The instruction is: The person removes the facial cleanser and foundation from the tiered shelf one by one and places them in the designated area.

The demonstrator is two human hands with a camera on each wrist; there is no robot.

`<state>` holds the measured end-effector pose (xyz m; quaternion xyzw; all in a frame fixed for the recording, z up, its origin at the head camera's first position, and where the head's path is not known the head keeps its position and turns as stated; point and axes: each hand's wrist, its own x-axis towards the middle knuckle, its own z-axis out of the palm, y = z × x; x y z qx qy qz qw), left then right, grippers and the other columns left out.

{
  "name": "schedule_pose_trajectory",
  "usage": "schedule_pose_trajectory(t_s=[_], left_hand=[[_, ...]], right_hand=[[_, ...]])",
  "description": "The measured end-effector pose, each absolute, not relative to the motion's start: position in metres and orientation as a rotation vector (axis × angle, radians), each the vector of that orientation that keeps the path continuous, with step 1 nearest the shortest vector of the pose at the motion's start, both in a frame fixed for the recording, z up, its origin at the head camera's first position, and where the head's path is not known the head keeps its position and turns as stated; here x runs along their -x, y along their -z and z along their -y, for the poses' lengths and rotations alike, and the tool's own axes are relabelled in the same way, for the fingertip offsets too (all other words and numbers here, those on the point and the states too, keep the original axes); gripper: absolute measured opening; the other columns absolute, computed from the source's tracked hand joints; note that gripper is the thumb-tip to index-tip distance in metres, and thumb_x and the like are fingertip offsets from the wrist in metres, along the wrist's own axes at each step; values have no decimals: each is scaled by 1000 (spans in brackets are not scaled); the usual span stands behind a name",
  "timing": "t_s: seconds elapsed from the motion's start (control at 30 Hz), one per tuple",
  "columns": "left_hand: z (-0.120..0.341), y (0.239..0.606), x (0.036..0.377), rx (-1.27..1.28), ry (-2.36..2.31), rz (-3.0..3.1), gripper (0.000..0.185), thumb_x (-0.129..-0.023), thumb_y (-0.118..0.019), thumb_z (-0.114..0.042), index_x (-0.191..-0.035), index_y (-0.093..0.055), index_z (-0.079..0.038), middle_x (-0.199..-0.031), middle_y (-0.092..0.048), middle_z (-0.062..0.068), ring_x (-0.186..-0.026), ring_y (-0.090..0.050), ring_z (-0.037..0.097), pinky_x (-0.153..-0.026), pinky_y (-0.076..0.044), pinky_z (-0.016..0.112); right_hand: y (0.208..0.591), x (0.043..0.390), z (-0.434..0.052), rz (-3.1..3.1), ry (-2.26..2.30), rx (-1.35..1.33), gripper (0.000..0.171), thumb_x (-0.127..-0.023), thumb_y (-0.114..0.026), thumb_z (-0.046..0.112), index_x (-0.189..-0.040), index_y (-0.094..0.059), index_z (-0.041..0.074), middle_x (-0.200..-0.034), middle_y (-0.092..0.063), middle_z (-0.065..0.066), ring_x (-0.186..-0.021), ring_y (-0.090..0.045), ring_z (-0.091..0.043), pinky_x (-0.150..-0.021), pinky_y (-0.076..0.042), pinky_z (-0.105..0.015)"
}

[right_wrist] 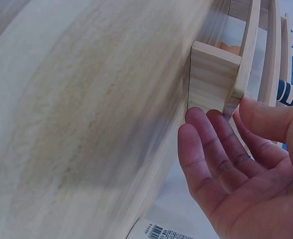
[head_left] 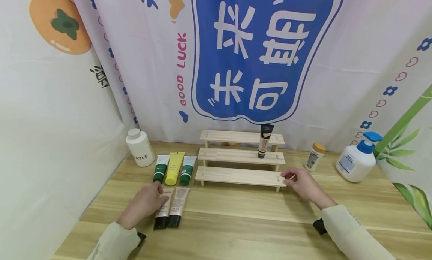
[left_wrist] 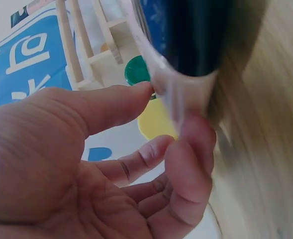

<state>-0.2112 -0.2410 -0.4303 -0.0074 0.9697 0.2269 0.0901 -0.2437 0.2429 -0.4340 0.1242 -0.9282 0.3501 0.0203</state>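
Note:
My left hand is at the upper end of a beige squeeze tube with a black cap, which lies on the table at the left. In the left wrist view, thumb and curled fingers lie at either side of that tube, pinching it. Close beside it lies a second beige tube. At the right, my right hand holds the end of the lowest step of a three-tier wooden stand, thumb at the top edge and fingers below. One black-and-beige tube stands upright on the middle step.
Behind my left hand lie a green-and-white tube, a yellow tube and another green-and-white tube. A white bottle stands back left. An orange-capped bottle and a blue-topped pump bottle stand at right.

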Motion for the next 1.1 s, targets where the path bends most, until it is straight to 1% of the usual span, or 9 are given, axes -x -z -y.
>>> schedule_pose_trajectory(t_s=[0.2,0.33,0.47,0.6,0.7,0.77,0.93,1.03,1.1], left_hand=[[234,418,210,5,-704,-2938,29,-91,-62,-25,-104,-52,-1,-66,-50,7,-52,-48,18,-45,-39,29],[218,400,214,-148,-693,-3010,29,-90,-63,-23,-106,-54,0,-64,-51,4,-50,-48,16,-44,-40,29],[198,381,221,-293,-641,-3094,30,-90,-64,-25,-108,-57,-1,-76,-53,6,-58,-48,17,-47,-40,29],[179,366,232,-399,-616,-3192,30,-89,-65,-28,-109,-59,-5,-99,-55,12,-72,-53,22,-57,-46,34],[163,356,243,-508,-657,-3265,33,-89,-66,-27,-112,-60,-5,-109,-57,14,-86,-57,26,-69,-50,40],[150,350,251,-596,-708,-3300,34,-88,-67,-24,-114,-60,-4,-111,-58,13,-94,-58,27,-77,-50,43],[113,340,270,-851,-879,-3283,39,-87,-70,-19,-122,-57,-8,-119,-56,8,-107,-54,24,-89,-46,40],[89,341,278,-955,-934,-3240,42,-88,-68,-21,-127,-55,-12,-126,-53,5,-114,-50,21,-95,-43,37],[75,342,282,-1028,-946,-3224,43,-89,-67,-21,-129,-54,-14,-127,-53,5,-113,-50,20,-93,-44,35]], right_hand=[[435,243,-245,2874,-1103,-376,16,-85,-66,-3,-100,-65,-2,-89,-63,-7,-76,-57,-18,-64,-49,-30],[436,243,-245,2870,-1110,-365,16,-85,-66,-3,-100,-65,-1,-89,-63,-7,-76,-57,-18,-64,-49,-29],[437,243,-245,2870,-1115,-368,16,-85,-66,-3,-101,-64,-1,-90,-63,-7,-77,-57,-17,-64,-49,-29],[439,244,-245,2876,-1108,-372,16,-85,-66,-3,-101,-64,-1,-89,-63,-6,-77,-57,-17,-64,-49,-29],[439,244,-244,2877,-1093,-374,16,-85,-66,-3,-100,-64,-1,-88,-62,-6,-76,-56,-16,-64,-49,-29],[438,245,-244,2876,-1085,-384,15,-85,-66,-3,-101,-64,-1,-88,-62,-5,-75,-56,-16,-64,-49,-29],[438,244,-244,2872,-1091,-394,15,-85,-66,-2,-101,-64,-1,-88,-62,-5,-74,-55,-16,-63,-48,-29],[438,245,-245,2875,-1087,-396,15,-85,-66,-2,-100,-64,0,-88,-62,-5,-74,-56,-15,-63,-48,-29],[439,246,-245,2874,-1081,-401,15,-86,-66,-2,-100,-64,0,-88,-62,-5,-75,-56,-15,-63,-49,-29]])
